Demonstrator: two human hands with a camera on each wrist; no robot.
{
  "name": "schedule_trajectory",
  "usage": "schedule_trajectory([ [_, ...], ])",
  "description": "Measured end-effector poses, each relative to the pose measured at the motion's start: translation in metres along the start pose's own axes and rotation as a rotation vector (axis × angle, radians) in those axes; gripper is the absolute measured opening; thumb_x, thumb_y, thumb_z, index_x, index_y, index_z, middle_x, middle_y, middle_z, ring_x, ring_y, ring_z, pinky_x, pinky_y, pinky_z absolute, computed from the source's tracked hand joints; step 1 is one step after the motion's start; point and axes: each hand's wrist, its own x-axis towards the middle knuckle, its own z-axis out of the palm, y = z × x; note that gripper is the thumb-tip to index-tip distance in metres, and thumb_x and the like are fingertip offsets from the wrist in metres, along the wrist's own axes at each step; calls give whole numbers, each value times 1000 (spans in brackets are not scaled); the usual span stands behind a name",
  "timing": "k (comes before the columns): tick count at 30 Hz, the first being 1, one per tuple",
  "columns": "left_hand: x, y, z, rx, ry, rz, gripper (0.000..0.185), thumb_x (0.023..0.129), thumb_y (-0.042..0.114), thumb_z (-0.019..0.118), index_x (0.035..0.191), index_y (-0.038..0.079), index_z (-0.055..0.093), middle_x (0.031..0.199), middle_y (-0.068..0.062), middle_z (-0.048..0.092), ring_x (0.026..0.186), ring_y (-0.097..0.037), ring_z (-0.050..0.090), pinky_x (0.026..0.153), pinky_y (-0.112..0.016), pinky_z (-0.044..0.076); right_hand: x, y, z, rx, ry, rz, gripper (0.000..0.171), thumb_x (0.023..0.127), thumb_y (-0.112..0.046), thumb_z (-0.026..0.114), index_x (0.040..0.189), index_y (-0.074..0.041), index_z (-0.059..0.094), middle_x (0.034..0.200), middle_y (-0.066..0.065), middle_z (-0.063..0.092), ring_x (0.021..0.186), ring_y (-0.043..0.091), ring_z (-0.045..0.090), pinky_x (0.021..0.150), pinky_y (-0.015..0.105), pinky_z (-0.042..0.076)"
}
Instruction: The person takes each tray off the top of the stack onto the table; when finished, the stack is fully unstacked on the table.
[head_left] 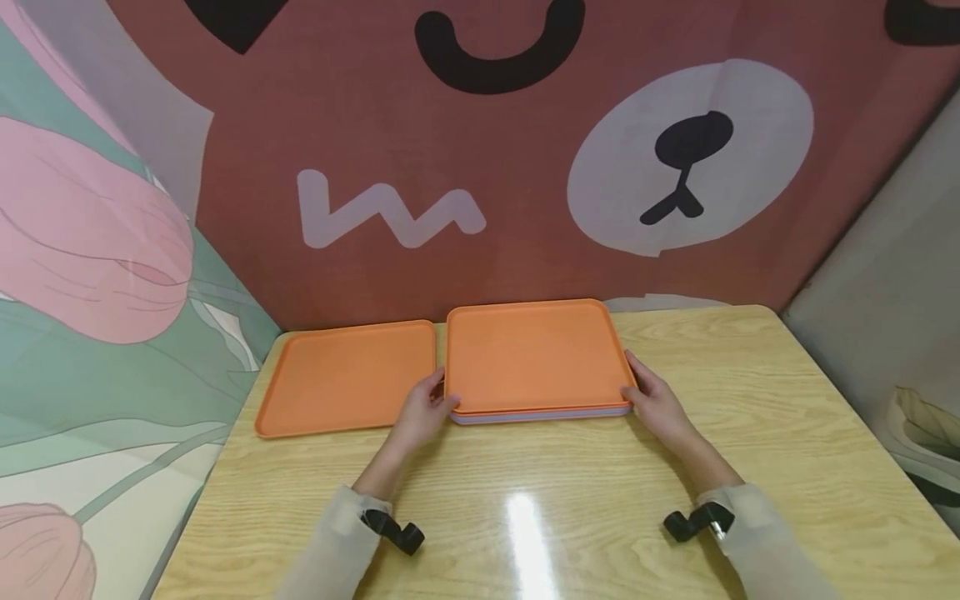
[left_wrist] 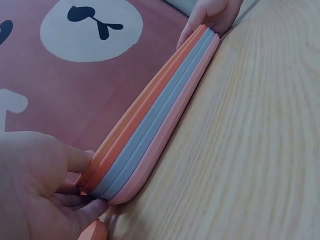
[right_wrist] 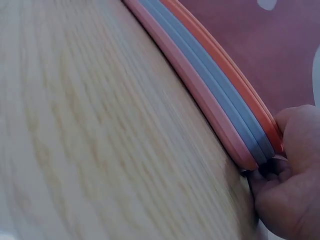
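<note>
A stack of trays (head_left: 536, 358) lies on the wooden table (head_left: 570, 508), orange on top, with grey-blue and pink trays beneath it (left_wrist: 150, 135) (right_wrist: 220, 80). My left hand (head_left: 426, 410) grips the stack's front left corner, thumb above and fingers at the lower edges (left_wrist: 75, 200). My right hand (head_left: 654, 402) holds the front right corner (right_wrist: 280, 175) the same way. A single orange tray (head_left: 345, 377) lies flat just left of the stack, beside my left hand.
A red bear-print backdrop (head_left: 480, 150) rises right behind the trays. A floral panel (head_left: 97, 292) closes the left side. The table's right edge drops off near a grey wall (head_left: 885, 275). Bare wood lies between me and the trays.
</note>
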Motion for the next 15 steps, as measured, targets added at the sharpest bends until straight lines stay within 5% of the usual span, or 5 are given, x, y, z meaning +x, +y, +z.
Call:
schedule_trajectory([
  [4,0,-1,1,-26,-7,-26,60,102,3,60,151,-16,31,149,-35,42,139,-43,44,108,-46,45,2,-4,-2,14,8,15,69,99,7,48,161,-1,18,166,20,15,152,37,15,116,21,27],
  [15,-1,-7,4,-86,-3,1,61,101,0,60,152,-14,31,152,-33,40,140,-42,43,107,-41,46,5,-22,-9,36,57,6,69,93,12,48,158,2,28,162,25,29,147,42,28,93,8,43],
])
